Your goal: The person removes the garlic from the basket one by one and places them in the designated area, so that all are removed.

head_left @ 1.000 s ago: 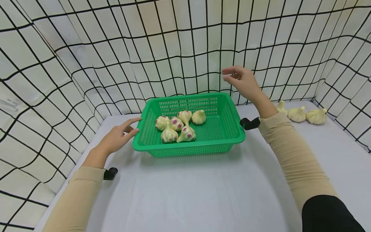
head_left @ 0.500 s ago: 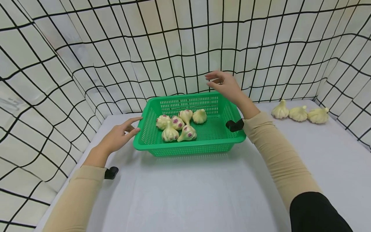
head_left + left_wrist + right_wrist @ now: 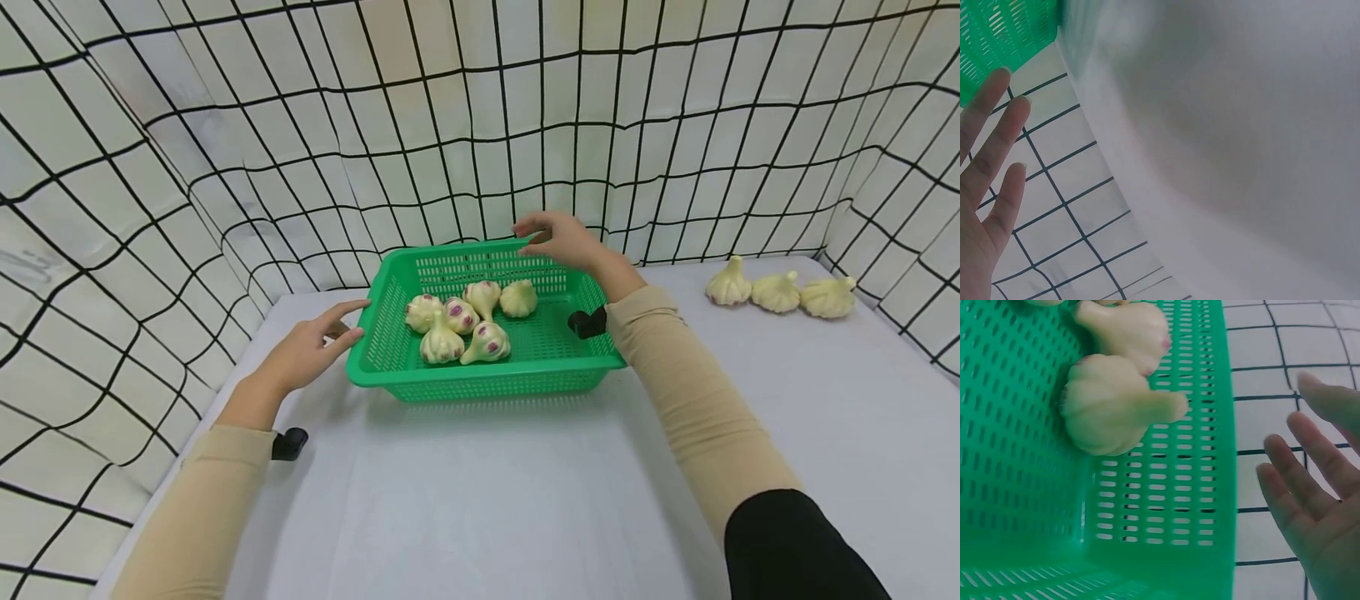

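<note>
A green slotted plastic basket (image 3: 495, 375) stands on the white table with several garlic bulbs in its left and middle part. Some bulbs (image 3: 442, 343) have purple patches; one (image 3: 518, 298) is plain cream. My left hand (image 3: 303, 354) touches the basket's left rim with fingertips, its fingers relaxed. In the left wrist view the left fingers (image 3: 1002, 128) are spread beside the basket's wall. My right hand (image 3: 562, 239) hovers over the back rim, holding nothing. The right wrist view shows its fingers (image 3: 1300, 478) loosely extended beside the basket, with a garlic bulb (image 3: 1107, 403) inside.
Three cream garlic bulbs (image 3: 777, 292) sit in a row on the table's back right. Black netting (image 3: 487, 125) over white walls rises behind and at both sides. The white tabletop (image 3: 450, 492) extends in front of the basket.
My right hand has moved left and down, from beyond the basket's back right corner to its back rim. The left hand stays at the left rim; the garlic bulbs have not moved.
</note>
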Demonstrator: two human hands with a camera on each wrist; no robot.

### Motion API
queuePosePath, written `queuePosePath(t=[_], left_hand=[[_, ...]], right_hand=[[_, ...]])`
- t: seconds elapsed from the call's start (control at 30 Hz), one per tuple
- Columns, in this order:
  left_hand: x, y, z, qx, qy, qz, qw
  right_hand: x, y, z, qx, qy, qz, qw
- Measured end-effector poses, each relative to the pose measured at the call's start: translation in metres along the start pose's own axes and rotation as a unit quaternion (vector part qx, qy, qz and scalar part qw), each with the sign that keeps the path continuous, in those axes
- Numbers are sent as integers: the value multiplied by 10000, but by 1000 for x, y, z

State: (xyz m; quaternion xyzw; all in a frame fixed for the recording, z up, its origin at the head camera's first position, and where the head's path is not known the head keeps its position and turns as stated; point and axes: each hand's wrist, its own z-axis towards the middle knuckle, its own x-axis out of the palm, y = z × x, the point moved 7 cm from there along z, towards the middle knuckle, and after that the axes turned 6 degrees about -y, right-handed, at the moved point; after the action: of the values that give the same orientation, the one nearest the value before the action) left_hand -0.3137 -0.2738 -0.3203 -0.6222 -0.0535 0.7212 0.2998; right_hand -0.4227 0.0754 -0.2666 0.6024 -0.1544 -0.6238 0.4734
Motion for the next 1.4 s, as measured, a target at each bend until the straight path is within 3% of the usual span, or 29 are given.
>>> queuePosePath(t=[0.27, 0.53, 0.87, 1.13, 1.4], left_hand=[[1, 2, 0, 8, 18, -26, 10000], [-1, 2, 0, 9, -17, -55, 10000], [1, 2, 1, 8, -4, -86, 10000], [1, 1, 2, -34, 6, -76, 10000], [0, 2, 1, -28, -6, -86, 10000]], right_hand=[[19, -17, 5, 194, 822, -472, 9953], [28, -26, 5, 365, 1192, -1146, 9856], [39, -33, 7, 688, 1769, -1565, 9693], [45, -36, 7, 815, 1984, -1818, 9597], [52, -39, 9, 683, 2128, -1937, 9553]])
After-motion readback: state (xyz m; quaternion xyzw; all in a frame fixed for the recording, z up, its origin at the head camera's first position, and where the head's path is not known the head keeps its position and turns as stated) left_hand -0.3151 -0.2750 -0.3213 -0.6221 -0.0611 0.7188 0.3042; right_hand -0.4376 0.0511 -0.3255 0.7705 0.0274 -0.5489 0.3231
